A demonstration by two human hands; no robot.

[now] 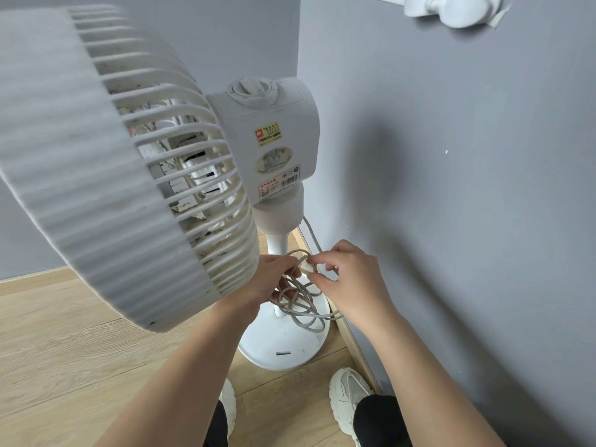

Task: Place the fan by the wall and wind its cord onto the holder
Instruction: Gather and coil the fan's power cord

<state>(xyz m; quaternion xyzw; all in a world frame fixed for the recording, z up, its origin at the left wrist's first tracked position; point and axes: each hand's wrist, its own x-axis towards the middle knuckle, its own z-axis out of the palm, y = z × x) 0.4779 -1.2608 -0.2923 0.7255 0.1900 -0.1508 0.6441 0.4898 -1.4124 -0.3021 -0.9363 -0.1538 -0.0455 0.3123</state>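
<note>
A white pedestal fan stands on its round base in the corner, close to the grey wall. Its big grille fills the upper left of the view. The grey cord runs down from behind the fan's neck and hangs in several loose loops beside the pole, over the base. My left hand grips the bundle of loops from the left, next to the pole. My right hand pinches a strand of the cord near the top of the loops. A cord holder cannot be made out.
The grey wall runs along the right with a wooden skirting board at its foot. A white fixture is mounted high on the wall. My two white shoes stand on the wooden floor just before the base.
</note>
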